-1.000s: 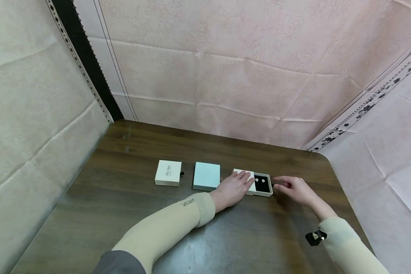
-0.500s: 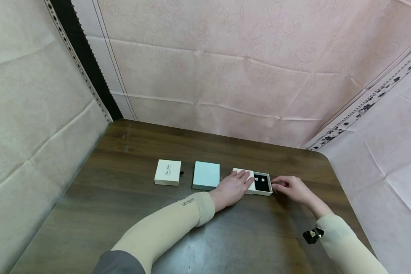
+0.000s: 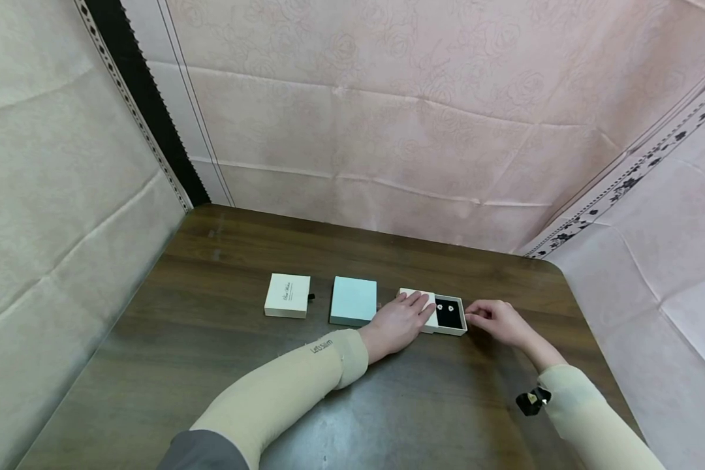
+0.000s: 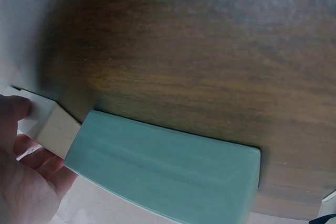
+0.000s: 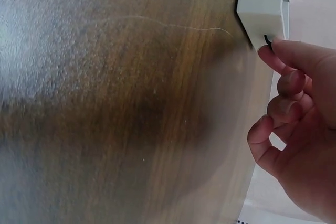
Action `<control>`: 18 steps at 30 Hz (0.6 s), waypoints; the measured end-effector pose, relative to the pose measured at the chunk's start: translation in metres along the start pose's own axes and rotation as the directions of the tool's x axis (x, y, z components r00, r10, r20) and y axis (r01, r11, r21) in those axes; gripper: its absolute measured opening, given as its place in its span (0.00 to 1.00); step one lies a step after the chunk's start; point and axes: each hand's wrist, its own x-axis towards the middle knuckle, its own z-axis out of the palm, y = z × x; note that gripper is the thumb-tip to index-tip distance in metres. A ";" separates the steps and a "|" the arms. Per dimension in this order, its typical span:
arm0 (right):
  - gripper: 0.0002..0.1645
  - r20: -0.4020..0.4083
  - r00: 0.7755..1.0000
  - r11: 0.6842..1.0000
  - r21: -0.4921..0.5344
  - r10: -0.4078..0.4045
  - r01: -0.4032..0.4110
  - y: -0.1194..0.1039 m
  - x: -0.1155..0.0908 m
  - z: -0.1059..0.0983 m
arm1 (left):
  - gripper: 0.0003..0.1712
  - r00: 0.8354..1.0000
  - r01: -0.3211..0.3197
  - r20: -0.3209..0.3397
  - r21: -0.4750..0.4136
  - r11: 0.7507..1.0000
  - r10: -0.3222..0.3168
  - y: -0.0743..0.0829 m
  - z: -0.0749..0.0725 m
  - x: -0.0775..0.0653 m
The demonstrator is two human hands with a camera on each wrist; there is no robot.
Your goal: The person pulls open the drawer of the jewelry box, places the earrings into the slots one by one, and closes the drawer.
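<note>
My left hand (image 3: 396, 325) lies over the white sleeve (image 3: 408, 293) of a small jewelry box, fingers extended across its top. The left wrist view shows the thumb against the sleeve's side (image 4: 37, 111). Out of the sleeve's right end sticks the drawer (image 3: 451, 331), with two small stud earrings (image 3: 446, 307) on a black insert (image 3: 449, 319). Beyond the drawer's end is my right hand (image 3: 501, 322). In the right wrist view its thumb and forefinger pinch the short black pull tab (image 5: 268, 40), while the other fingers curl loosely.
A light blue box (image 3: 354, 301) stands just left of my left hand. Farther left is a closed white box (image 3: 288, 296) with script lettering and a black tab. All sit on a dark wooden table (image 3: 223, 346), with pale cloth (image 3: 358, 117) hanging behind and at the sides.
My right hand has moved slightly left, closer to the drawer's end, and its thumb and forefinger have come together. The left hand, the drawer and the other boxes look unmoved.
</note>
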 end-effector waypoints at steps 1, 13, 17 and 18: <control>0.03 -0.002 1.000 1.000 -0.002 0.000 0.000 0.001 0.000 0.001 | 0.29 1.000 0.000 0.001 0.000 1.000 0.000 0.000 0.000 0.000; 0.04 -0.018 1.000 1.000 -0.003 -0.003 0.003 -0.001 0.001 0.002 | 0.29 1.000 -0.001 -0.011 0.000 1.000 0.001 0.000 0.001 0.000; 0.04 -0.025 1.000 1.000 0.004 0.002 -0.002 -0.002 0.002 0.003 | 0.29 1.000 -0.004 -0.017 -0.004 1.000 0.004 -0.001 0.001 0.000; 0.04 -0.028 1.000 1.000 0.007 -0.001 0.001 -0.003 0.003 0.003 | 0.29 1.000 -0.004 -0.020 -0.003 1.000 0.004 -0.001 0.001 0.000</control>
